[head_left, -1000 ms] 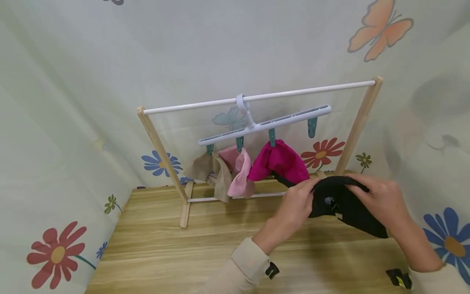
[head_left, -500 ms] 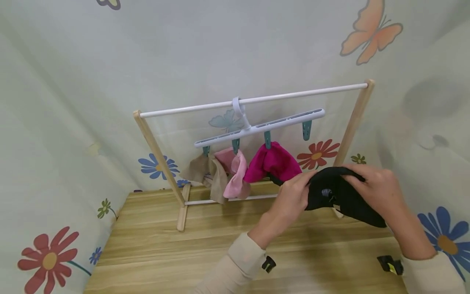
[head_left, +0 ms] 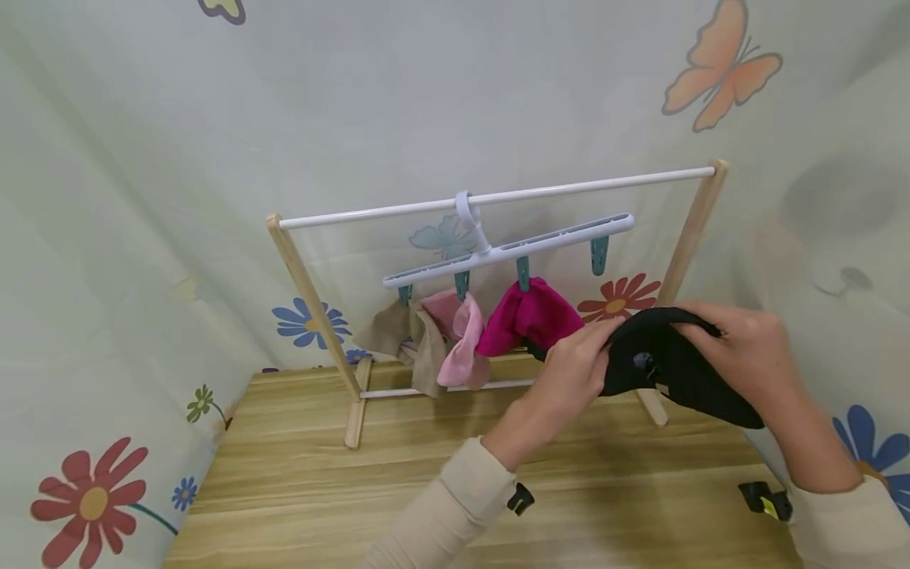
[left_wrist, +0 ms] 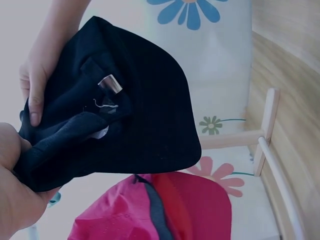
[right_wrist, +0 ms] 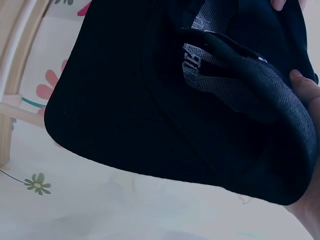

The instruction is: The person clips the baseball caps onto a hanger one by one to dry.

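Observation:
A black cap [head_left: 654, 348] hangs between my two hands in the head view, in front of the rack's right end. My left hand [head_left: 569, 379] pinches its left edge, and my right hand [head_left: 757, 356] grips the right side, thumb in front. Its brim [left_wrist: 155, 110] shows in the left wrist view; the right wrist view shows the inner band [right_wrist: 210, 65]. Above the cap, a green clip [head_left: 599, 257] with nothing in it hangs from the right end of a pale hanger [head_left: 512, 251]. Beside my left hand, a magenta cap [head_left: 536, 312] hangs from another clip.
A pink cap [head_left: 465, 348] and a beige cap [head_left: 426, 352] hang from clips further left. The hanger hooks over the white bar [head_left: 569, 190] of a wooden rack [head_left: 306, 292]. This rack stands on a wood-grain surface [head_left: 320, 490], before a flower-patterned backdrop [head_left: 355, 103].
Both hands have raised the black cap a little, toward the hanger's right end. The head view has shifted slightly. The hanging caps stay on their clips.

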`<state>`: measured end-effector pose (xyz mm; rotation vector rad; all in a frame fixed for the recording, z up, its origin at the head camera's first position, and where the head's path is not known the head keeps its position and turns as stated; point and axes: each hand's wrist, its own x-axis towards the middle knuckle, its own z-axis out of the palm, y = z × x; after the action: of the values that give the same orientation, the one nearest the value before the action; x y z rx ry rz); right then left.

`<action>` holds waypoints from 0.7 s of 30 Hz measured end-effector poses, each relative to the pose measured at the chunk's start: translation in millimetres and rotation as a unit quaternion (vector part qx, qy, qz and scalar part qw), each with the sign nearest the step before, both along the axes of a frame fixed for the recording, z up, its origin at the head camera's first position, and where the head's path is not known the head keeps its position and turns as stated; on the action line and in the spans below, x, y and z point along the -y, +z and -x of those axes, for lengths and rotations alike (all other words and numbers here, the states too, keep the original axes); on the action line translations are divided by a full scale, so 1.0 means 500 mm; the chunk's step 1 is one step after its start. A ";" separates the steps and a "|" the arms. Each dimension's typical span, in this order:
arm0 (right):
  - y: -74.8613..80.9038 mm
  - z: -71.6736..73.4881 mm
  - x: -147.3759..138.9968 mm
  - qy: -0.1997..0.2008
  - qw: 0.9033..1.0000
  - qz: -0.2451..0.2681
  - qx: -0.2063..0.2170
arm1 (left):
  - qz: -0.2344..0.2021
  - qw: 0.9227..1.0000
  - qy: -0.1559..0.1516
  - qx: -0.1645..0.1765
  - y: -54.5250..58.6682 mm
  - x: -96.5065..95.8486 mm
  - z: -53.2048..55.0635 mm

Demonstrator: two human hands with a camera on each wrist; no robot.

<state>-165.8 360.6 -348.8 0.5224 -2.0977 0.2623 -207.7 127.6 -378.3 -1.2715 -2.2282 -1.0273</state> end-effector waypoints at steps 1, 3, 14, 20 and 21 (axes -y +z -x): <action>0.004 0.000 -0.001 0.000 1.000 -0.002 -0.001 | 0.001 1.000 0.002 -0.006 0.004 -0.001 0.000; 0.014 0.001 -0.001 0.001 1.000 -0.004 -0.001 | -0.006 1.000 -0.002 -0.013 0.012 -0.002 0.002; 0.041 0.020 -0.005 0.011 1.000 0.002 0.019 | -0.004 1.000 -0.002 0.016 0.040 -0.004 0.022; 0.037 0.044 -0.010 -0.002 0.998 0.024 0.060 | 0.008 0.999 0.010 0.033 0.047 -0.013 0.043; 0.037 0.048 -0.009 -0.004 0.997 0.029 0.067 | 0.009 0.999 0.012 0.039 0.049 -0.014 0.047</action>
<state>-189.9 365.3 -330.2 0.4740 -2.2143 0.3608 -231.0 134.4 -353.8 -1.2282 -2.3114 -1.0672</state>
